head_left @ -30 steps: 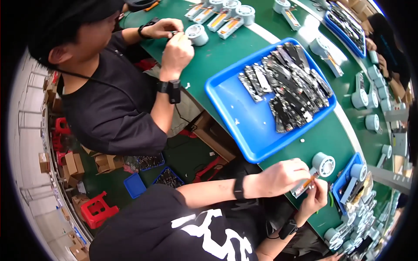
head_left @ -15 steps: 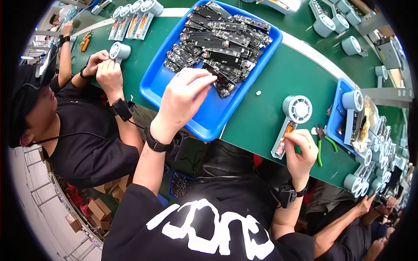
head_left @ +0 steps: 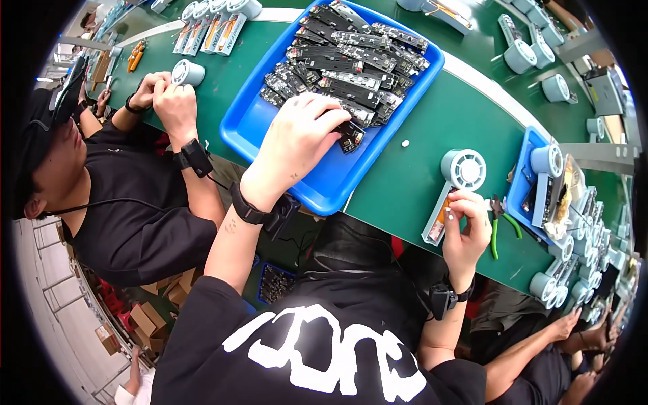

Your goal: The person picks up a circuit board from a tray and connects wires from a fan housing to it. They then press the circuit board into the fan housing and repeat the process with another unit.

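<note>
Over the blue tray (head_left: 317, 192), my left hand (head_left: 293, 145) has its thumb and fingers closed on the end of a black circuit board (head_left: 351, 138); part of the board is hidden beneath them. Many similar boards lie piled across the tray's far part. A pale blue handheld fan (head_left: 463, 169) lies on the green bench at the right, its round head away from me. Its handle is uncovered and shows an orange part inside. My right hand (head_left: 470, 233) grips the handle's right side with bent fingers. A tiny white piece shows at those fingertips, too small to name.
Green-handled cutters (head_left: 496, 226) lie right of my right hand. Beyond them stands a smaller blue tray (head_left: 518, 185) with fan parts, beside clustered fans (head_left: 567, 266). A small white bit (head_left: 405, 144) lies mid-bench. At left a co-worker's hands (head_left: 172, 101) work beside another fan (head_left: 187, 73).
My left hand has moved slightly right and closed on a board at the pile's near edge. My right fingers have shifted up the fan's handle, and the white piece now shows.
</note>
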A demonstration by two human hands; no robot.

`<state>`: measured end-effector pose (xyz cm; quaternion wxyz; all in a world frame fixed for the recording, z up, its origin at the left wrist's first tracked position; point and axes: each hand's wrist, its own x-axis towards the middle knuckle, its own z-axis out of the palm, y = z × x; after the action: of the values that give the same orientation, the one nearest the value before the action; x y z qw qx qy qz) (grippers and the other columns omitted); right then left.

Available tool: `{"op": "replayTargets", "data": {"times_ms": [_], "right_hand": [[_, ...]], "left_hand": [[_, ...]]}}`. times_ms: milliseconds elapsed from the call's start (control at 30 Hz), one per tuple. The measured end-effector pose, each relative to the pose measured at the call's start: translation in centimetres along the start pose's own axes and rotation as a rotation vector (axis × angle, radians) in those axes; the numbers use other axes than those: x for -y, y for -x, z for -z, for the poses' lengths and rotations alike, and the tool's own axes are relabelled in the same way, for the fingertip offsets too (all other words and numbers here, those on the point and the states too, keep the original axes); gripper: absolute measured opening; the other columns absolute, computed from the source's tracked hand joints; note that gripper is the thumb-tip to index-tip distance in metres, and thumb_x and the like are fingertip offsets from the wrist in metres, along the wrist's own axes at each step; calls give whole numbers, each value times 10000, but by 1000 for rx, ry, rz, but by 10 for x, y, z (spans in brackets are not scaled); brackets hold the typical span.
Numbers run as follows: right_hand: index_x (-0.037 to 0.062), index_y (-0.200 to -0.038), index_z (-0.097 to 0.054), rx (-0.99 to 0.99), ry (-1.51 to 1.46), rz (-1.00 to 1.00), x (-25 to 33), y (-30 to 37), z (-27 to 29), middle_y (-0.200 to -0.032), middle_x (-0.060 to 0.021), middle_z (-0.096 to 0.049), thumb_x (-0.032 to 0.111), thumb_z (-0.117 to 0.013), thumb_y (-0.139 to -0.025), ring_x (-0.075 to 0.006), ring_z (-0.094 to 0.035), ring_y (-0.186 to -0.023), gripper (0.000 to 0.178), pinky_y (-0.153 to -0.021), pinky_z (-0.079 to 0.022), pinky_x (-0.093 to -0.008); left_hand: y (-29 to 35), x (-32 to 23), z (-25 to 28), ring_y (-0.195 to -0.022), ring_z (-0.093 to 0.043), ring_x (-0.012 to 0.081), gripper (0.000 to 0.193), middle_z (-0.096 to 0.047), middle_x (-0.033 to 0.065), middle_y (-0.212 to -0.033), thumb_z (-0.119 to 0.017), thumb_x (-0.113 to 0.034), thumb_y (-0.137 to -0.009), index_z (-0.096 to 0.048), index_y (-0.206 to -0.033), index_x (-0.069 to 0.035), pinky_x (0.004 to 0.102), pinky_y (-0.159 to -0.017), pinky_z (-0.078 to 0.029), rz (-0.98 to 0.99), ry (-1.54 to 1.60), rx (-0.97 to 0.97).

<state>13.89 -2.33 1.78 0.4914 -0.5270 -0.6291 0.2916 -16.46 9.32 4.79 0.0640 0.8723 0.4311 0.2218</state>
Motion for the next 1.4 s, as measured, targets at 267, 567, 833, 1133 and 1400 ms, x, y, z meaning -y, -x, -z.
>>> {"op": "replayTargets", "data": {"times_ms": [267,567,833,1133,1400], "right_hand": [[-5,-1057,-664,-136,145,-11,-8,5,2,-1072,-112,-689,-97,-654,-912,-144,-625,-887,172,-766,-479,-255],[-13,-1056,-669,-108,-4,57,-18,1,-13,-1065,-113,-693,-103,-664,-901,-138,-627,-890,180,-746,-481,-247],[-20,-1032,-657,-98,-10,31,-15,19,2,-1081,-116,-678,-88,-667,-915,-94,-577,-778,136,-614,-421,-201],[-31,-995,-685,-27,-21,70,-4,2,-21,-1001,-138,-714,-103,-710,-863,-175,-658,-889,153,-782,-511,-261],[-44,-997,-691,-124,10,-128,-2,34,12,-1002,-118,-724,-107,-711,-861,-160,-664,-895,151,-782,-526,-271]], "left_hand": [[-3,3,-9,-1089,-625,308,361,-655,85,-1115,-799,-37,-744,-680,-1082,-79,424,-960,-504,-29,42,-29],[6,12,1,-1042,-627,315,268,-648,94,-1064,-793,18,-701,-631,-904,-48,400,-903,-528,3,-18,-54],[20,1,13,-925,-659,312,225,-683,104,-1028,-752,59,-718,-603,-861,-31,394,-825,-557,-9,157,-155],[69,-97,18,-724,-636,254,194,-637,129,-815,-628,98,-812,-494,-893,-16,339,-659,-509,302,1000,-110],[40,-156,-27,-654,-576,192,262,-586,90,-788,-761,-99,-878,-571,-1041,-22,353,-627,-486,573,1317,23]]}}
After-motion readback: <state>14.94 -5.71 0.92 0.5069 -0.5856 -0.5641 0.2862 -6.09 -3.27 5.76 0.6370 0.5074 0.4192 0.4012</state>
